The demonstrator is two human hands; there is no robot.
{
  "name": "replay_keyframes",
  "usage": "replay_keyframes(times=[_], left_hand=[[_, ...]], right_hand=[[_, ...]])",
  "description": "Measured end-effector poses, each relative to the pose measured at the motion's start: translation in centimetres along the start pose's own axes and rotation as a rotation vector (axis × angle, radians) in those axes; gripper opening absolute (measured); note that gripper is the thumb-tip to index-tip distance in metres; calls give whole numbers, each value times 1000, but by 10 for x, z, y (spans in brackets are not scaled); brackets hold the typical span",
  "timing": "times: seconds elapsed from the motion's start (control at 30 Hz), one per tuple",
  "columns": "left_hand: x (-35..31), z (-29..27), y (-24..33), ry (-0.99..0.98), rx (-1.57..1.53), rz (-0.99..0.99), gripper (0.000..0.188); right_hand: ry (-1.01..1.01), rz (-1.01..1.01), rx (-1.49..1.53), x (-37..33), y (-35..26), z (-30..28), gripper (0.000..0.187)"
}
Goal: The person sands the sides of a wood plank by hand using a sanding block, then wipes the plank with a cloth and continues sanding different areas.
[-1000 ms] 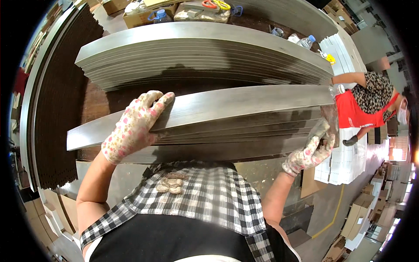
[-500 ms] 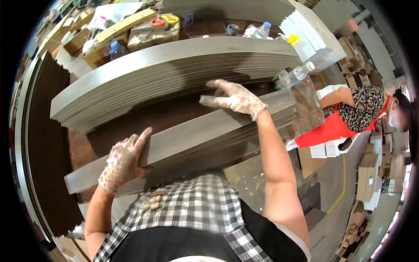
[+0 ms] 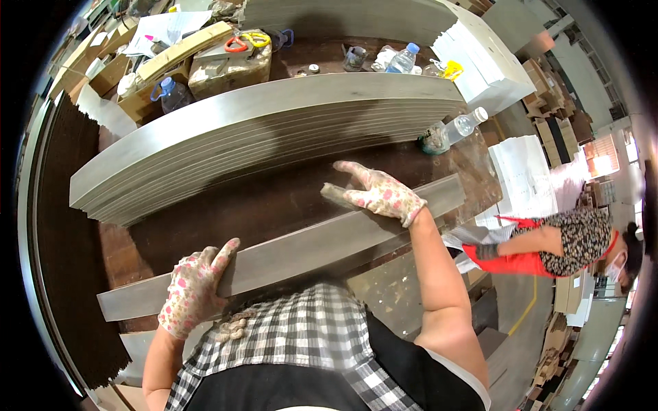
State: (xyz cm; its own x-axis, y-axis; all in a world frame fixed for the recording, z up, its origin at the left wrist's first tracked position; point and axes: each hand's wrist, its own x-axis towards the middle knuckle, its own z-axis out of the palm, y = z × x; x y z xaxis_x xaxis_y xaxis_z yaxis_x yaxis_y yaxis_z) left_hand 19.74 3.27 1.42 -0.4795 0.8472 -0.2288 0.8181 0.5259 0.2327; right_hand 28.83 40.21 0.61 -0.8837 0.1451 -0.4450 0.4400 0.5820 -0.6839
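- Nearest us, our left hand [image 3: 195,291] curls over the near edge of a long grey plank [image 3: 295,250], fingers wrapped on top and clamped on it.
- That plank lies on a low stack of like planks along the near edge of the dark brown counter [image 3: 226,205], running from lower left up to the right.
- Our right hand [image 3: 377,192] rests flat and spread on the top face of the same plank further along, palm down, pressing it without closing round it.
- We judge the step in hand to be squaring the top plank on its stack; the next move seems to call for both hands to act together so the long piece does not swing.
- Beyond a bare strip of counter sits a taller stack of grey planks [image 3: 260,133], well apart from our hands.
- At its right end lies a clear plastic bottle [image 3: 460,126] with a white cap.
- Farther back stand a brown cardboard box [image 3: 229,65] with orange and yellow scissors on it, a blue-capped bottle [image 3: 404,60] and loose white papers [image 3: 161,31].
- Far right, white flat cartons [image 3: 486,65] are stacked, and another person in a red apron [image 3: 510,260] bends over work.
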Motion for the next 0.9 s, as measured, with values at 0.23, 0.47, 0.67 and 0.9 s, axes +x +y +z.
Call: replay_keyframes(times=[0.23,0.47,0.67,0.9], left_hand=[[-10,-3,-24,-34,-57,4,106],[-39,9,-76,52,-141,56,101],[-70,42,-73,478,-190,138,88],[-116,99,-99,733,-125,98,34]], right_hand=[[46,-109,331,15,8,28,70],[274,-190,531,24,-7,82,61],[288,-362,547,20,-17,97,50],[161,-742,-74,29,-122,172,38]])
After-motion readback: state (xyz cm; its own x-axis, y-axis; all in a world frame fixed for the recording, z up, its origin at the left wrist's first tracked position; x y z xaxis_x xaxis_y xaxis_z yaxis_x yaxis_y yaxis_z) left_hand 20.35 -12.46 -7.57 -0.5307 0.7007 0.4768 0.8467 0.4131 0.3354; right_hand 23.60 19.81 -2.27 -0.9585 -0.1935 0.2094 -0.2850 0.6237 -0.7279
